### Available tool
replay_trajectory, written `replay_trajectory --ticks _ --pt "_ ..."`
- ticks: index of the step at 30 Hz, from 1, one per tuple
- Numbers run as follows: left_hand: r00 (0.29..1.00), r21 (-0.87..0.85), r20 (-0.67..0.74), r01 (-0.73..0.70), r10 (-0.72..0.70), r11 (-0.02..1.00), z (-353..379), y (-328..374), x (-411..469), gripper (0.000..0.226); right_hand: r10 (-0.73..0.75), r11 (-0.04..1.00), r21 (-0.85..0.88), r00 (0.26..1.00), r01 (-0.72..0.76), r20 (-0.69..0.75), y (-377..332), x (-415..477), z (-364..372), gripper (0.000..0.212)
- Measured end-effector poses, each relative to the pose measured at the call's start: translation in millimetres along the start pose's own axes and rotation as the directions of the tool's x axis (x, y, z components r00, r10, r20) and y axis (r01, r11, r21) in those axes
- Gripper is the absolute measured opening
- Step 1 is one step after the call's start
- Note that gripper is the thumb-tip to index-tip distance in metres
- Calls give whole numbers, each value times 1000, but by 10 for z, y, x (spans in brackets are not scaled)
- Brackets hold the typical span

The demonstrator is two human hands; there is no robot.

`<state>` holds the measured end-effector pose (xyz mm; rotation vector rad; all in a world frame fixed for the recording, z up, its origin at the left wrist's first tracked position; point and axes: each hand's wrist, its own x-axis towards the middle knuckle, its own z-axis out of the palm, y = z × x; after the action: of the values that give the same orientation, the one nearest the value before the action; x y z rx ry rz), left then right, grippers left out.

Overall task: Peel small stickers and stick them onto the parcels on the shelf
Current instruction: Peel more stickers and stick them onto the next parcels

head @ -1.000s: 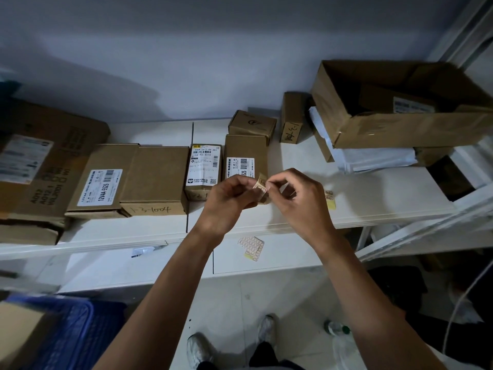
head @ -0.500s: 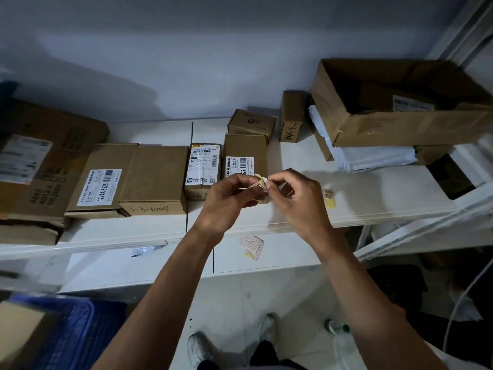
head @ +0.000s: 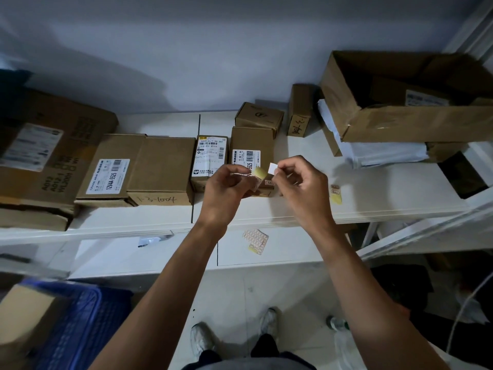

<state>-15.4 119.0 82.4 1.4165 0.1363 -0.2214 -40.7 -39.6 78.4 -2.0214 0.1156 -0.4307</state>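
My right hand (head: 301, 189) pinched a small white sticker (head: 272, 168) in its fingers; left hand (head: 226, 189) gripped the yellow backing strip (head: 259, 173) just beside it, before a labelled parcel (head: 252, 140).

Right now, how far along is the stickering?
Done: one white sticker is peeled free, pinched in the right hand. In hand: the left hand holds the yellow backing strip, both in front of the labelled box. Left: pressing that sticker on; I cannot tell which parcels on the shelf already carry one. A spare strip lies on the shelf.
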Motion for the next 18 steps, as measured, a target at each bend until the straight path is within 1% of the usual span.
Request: replay_trajectory --ticks 2,5,8,11,14,16,18 --pt "1000 34 9 -22 22 999 -23 -31 -8 17 12 1000 22 1000 -12 7 21 -19 18 8" --pt "998 100 49 -54 50 993 -41 -61 -23 8 7 999 51 1000 -7 8 41 -49 37 9" --pt "998 132 56 -43 36 990 -30 -59 -29 14 -13 999 39 1000 14 -27 35 -54 40 8" --pt "999 126 51 -26 20 992 -11 -57 -23 14 -25 999 29 998 27 -61 -1 -56 25 9" --pt "999 110 49 -27 22 994 21 -24 -25 9 -72 997 -18 995 71 -74 -22 -58 15 14" --pt "998 64 54 -19 15 998 63 22 -50 9 -121 992 -55 990 117 -77 -18 -64 16 16" --pt "999 15 50 -6 6 1000 102 51 -68 15 -167 982 -97 983 159 -75 -10 -82 27 18"
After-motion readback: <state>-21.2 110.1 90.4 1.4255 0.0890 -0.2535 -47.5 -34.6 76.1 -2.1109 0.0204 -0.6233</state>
